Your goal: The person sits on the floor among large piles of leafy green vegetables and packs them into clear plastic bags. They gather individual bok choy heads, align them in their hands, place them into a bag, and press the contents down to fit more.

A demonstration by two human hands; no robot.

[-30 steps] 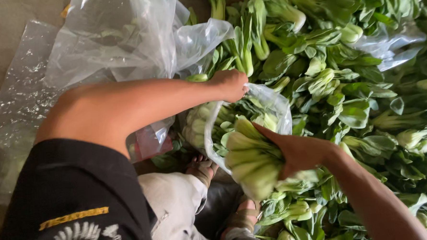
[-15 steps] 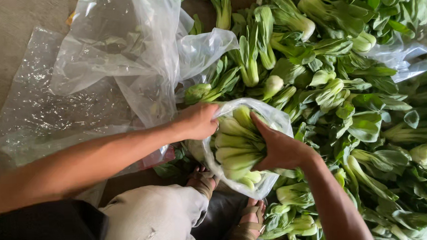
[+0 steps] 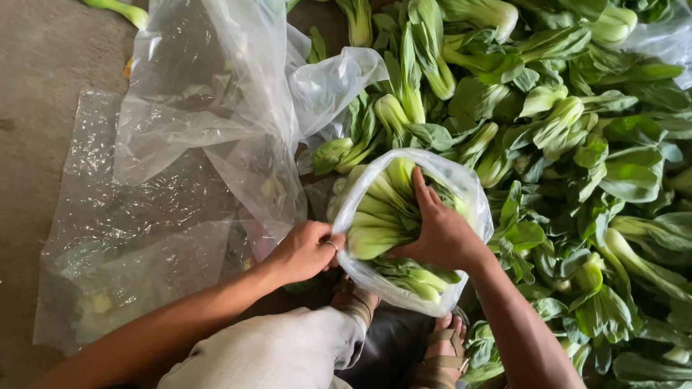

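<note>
Head view: two hands (image 3: 306,251) (image 3: 441,233), one bag (image 3: 471,204)

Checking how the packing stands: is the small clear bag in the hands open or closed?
Open. The left hand holds the bag by its rim, and the right hand reaches through the mouth onto the greens inside.

Head-worn view, steeply downward, close.
</note>
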